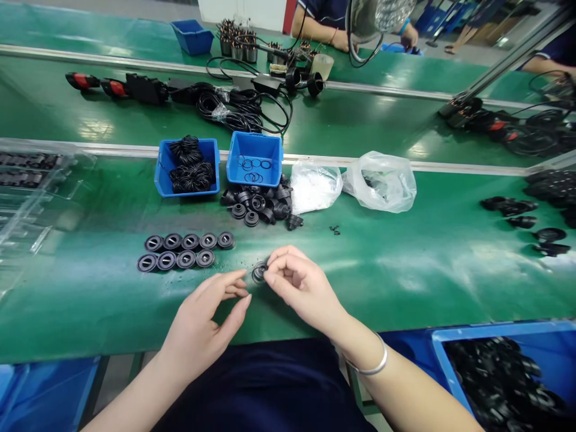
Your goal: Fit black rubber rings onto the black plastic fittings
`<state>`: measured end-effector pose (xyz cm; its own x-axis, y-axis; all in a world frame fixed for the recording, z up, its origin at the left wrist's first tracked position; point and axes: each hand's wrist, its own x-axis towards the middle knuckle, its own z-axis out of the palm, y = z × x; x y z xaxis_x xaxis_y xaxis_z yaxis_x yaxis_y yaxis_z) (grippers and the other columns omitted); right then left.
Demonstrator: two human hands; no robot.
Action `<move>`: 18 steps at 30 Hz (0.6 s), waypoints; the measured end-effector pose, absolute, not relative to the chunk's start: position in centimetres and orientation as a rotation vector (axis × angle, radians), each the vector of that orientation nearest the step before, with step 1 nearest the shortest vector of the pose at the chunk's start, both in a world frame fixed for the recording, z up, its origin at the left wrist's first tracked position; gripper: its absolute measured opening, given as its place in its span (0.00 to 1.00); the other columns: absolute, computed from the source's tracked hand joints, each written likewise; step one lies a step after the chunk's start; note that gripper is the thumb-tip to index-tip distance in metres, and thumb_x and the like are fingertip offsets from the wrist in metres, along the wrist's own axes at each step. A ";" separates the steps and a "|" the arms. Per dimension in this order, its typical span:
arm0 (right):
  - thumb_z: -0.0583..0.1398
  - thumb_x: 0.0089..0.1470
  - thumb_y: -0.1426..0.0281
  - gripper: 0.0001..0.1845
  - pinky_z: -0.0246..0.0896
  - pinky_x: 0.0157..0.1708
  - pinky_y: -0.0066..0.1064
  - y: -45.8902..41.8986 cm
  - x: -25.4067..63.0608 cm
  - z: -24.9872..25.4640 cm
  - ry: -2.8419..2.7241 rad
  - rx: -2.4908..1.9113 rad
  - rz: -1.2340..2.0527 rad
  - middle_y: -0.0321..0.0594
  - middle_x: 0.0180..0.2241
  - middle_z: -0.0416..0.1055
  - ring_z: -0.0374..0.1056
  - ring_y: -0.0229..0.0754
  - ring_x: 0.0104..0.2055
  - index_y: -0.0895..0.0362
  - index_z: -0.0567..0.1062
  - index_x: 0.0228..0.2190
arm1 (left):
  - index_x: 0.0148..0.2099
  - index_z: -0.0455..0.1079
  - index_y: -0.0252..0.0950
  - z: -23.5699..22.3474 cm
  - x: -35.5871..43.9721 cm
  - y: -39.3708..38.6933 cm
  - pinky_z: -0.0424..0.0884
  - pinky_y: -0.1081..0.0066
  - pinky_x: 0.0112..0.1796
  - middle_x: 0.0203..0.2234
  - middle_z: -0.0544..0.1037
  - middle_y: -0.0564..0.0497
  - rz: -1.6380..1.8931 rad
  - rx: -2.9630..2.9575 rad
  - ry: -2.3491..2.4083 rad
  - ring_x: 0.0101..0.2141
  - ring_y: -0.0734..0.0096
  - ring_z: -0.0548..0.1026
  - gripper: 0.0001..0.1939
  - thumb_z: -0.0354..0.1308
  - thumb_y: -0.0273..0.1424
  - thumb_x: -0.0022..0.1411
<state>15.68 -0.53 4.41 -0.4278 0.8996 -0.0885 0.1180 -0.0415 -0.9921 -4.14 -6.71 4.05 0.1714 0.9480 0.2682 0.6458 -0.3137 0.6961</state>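
nine slotted discs (189, 242), seemingly two bags (316, 187)

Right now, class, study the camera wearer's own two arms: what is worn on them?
The left hand and right hand are ungloved, and no sleeve shows on either forearm. A plain, silver-coloured bangle circles the right forearm near the wrist.

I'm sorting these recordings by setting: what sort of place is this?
Probably an assembly workshop: black round parts stand in two rows on a green workbench, a blue bin holds thin rings, and another person sits across the way.
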 end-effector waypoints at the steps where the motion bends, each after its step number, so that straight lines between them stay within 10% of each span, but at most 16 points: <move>1: 0.61 0.59 0.65 0.10 0.58 0.22 0.26 -0.2 15.8 4.3 -1.530 -1.144 1.567 0.40 0.40 0.63 0.59 0.29 0.25 0.57 0.72 0.28 | 0.58 0.66 0.34 3.8 -4.3 -6.7 0.77 0.69 0.46 0.42 0.79 0.46 0.967 2.109 1.521 0.42 0.69 0.78 0.18 0.57 0.27 0.67; 18: 0.62 0.55 0.68 0.10 0.56 0.18 0.21 1.0 15.8 2.9 -1.488 -1.243 1.626 0.37 0.37 0.65 0.59 0.27 0.23 0.58 0.70 0.25 | 0.50 0.73 0.25 1.9 -4.0 -6.2 0.72 0.52 0.57 0.51 0.77 0.35 0.882 2.768 1.156 0.56 0.51 0.72 0.15 0.63 0.19 0.61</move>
<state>15.83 1.03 2.95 -0.3801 0.8942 -0.2364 0.1567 -0.1897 -0.9693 -4.03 -6.16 1.91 0.5675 0.6587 0.4940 0.6501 -0.7266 0.2221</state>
